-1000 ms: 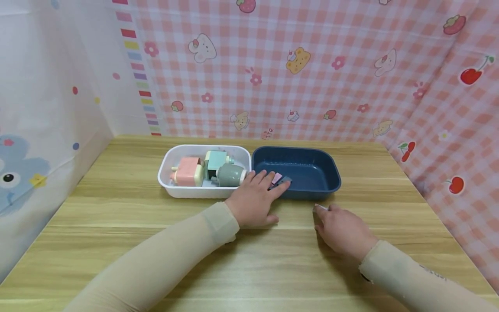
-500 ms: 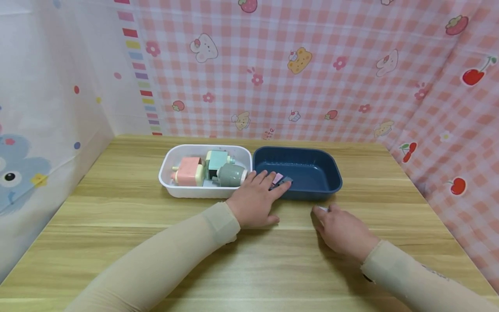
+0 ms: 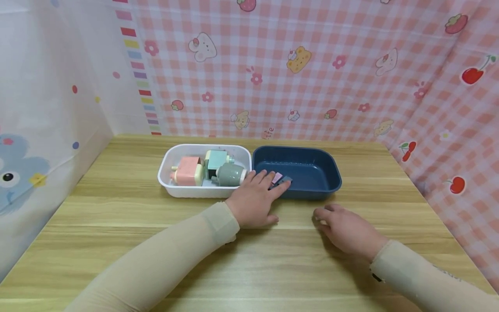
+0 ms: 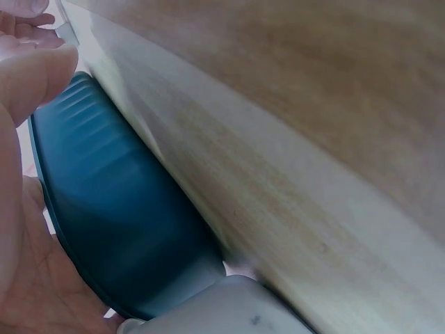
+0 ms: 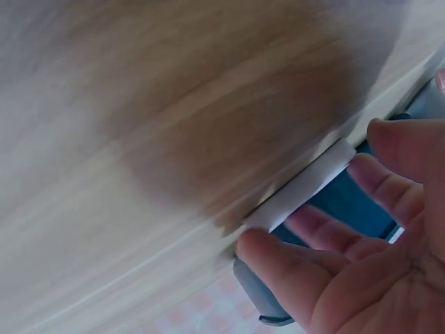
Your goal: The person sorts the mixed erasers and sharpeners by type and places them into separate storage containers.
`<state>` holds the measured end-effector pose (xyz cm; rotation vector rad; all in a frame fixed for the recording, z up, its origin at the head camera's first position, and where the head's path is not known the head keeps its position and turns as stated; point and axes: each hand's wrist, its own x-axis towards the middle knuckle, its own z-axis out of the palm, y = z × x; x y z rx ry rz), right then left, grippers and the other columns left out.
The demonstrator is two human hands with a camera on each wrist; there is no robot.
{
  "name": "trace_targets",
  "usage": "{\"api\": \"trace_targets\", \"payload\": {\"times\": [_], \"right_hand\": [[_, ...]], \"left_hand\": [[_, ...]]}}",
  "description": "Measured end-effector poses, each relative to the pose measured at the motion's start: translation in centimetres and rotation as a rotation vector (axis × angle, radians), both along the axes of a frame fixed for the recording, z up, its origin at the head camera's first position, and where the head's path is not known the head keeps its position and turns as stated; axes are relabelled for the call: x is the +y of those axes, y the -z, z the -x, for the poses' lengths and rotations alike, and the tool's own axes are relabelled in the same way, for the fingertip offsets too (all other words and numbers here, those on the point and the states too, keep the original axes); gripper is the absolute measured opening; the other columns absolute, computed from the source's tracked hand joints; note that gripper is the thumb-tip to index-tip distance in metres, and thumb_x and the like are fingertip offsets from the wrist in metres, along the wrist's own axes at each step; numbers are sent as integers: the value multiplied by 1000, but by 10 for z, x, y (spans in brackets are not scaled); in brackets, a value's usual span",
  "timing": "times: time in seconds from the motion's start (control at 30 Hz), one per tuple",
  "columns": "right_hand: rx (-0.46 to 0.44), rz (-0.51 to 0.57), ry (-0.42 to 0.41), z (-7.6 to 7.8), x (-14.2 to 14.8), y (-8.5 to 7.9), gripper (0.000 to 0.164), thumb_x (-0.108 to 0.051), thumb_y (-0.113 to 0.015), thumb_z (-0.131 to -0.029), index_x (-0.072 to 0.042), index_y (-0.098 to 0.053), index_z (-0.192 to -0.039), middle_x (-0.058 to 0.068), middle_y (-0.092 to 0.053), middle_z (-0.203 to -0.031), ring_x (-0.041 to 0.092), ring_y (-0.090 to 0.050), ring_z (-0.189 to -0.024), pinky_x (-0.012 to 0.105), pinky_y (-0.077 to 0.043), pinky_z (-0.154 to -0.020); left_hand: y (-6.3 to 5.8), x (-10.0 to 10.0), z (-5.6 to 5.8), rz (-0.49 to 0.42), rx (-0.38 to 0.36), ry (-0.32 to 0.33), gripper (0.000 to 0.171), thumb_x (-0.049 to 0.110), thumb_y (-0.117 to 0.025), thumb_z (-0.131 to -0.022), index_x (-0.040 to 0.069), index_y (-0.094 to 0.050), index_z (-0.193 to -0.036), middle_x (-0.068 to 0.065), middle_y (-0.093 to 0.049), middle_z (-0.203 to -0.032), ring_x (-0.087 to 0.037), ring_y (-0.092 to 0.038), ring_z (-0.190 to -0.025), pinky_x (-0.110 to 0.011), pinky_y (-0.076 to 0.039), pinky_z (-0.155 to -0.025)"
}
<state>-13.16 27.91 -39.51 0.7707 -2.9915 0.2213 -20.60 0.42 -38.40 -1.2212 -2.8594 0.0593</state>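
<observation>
My left hand (image 3: 252, 200) lies with straight, spread fingers across the near rims where the white bin (image 3: 195, 193) and the dark blue bin (image 3: 312, 195) meet. Just in front of the blue bin, my right hand (image 3: 348, 229) is low over the table, fingers loosely bent. The right wrist view shows a flat whitish bar (image 5: 306, 184) at its fingertips, close to the tabletop; the thumb (image 5: 393, 142) stands apart from it. From the head view the hand hides this bar. A pink piece (image 3: 277, 177) and a dark grey piece (image 3: 286, 180) lie in the blue bin beside my left fingers.
The white bin holds a boxy pink-and-cream item (image 3: 189, 171), a boxy teal item (image 3: 216, 161) and a rounded grey-green item (image 3: 231, 175), which look like crank pencil sharpeners. A pink checked cloth (image 3: 273, 86) hangs behind the wooden table (image 3: 249, 277).
My right hand has shifted slightly right and its fingers have loosened. The whitish bar seen earlier at its fingertips is now hidden in the head view. My left hand has stayed put.
</observation>
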Motion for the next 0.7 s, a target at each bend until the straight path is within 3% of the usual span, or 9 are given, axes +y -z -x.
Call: {"api": "trace_targets", "payload": {"times": [0.17, 0.53, 0.7], "right_hand": [[11, 34, -11, 3, 1, 4, 14, -15, -75, -98, -17, -70, -111, 6, -68, -109, 18, -70, -92, 44, -63, -82], [88, 37, -27, 8, -1, 5, 14, -10, -77, -95, -20, -68, -98, -1, -63, -98, 11, -63, -79, 37, -58, -70], [80, 33, -9, 9, -1, 6, 12, -10, -75, -96, -20, -69, -97, 0, -65, -99, 13, -65, -82, 39, -59, -74]], "left_hand": [[0, 0, 0, -1, 3, 0, 96, 66, -66, -94, 32, -20, -170, -15, -33, -171, -40, -34, -157, -60, -25, -130], [0, -1, 0, -2, 1, 2, 95, 66, -66, -93, 31, -21, -170, -15, -34, -171, -40, -34, -157, -61, -25, -130], [0, 0, 1, -1, -3, 4, 95, 66, -66, -94, 32, -20, -170, -15, -34, -171, -40, -34, -157, -61, -25, -130]]}}
